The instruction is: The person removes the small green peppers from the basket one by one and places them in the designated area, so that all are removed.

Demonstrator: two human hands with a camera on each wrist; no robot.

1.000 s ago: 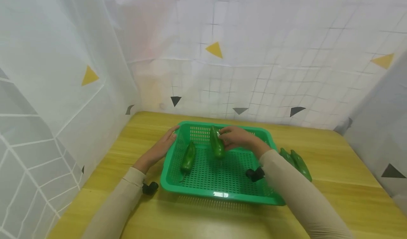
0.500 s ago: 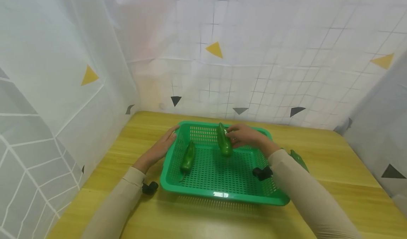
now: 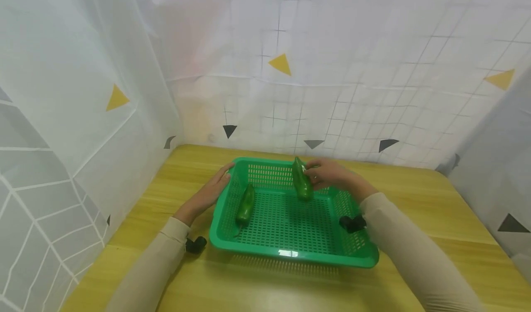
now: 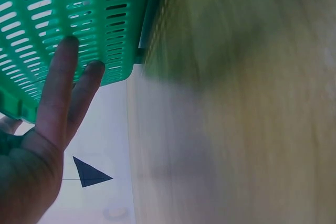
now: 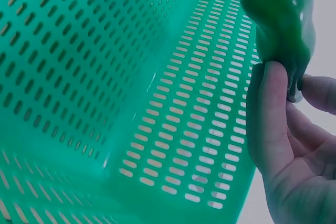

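Green pepper (image 3: 303, 179), pinched in the right hand (image 3: 329, 173), has drifted right and slightly up within the last second, to just right of the frame's centre.
It hangs over the basket (image 3: 323, 258), off its floor, so the carry looks unfinished. The second pepper (image 3: 246, 204) lies unmoved inside the basket's left side. At centre-left, the left hand (image 3: 209, 188) rests straight-fingered against the basket's outside, well apart from the right. Toward the lower right, the right sleeve (image 3: 415, 252) now hides the peppers seen on the table (image 3: 435, 201) a second ago; a black wrist camera (image 3: 352, 224) blocks some of the basket's right side.
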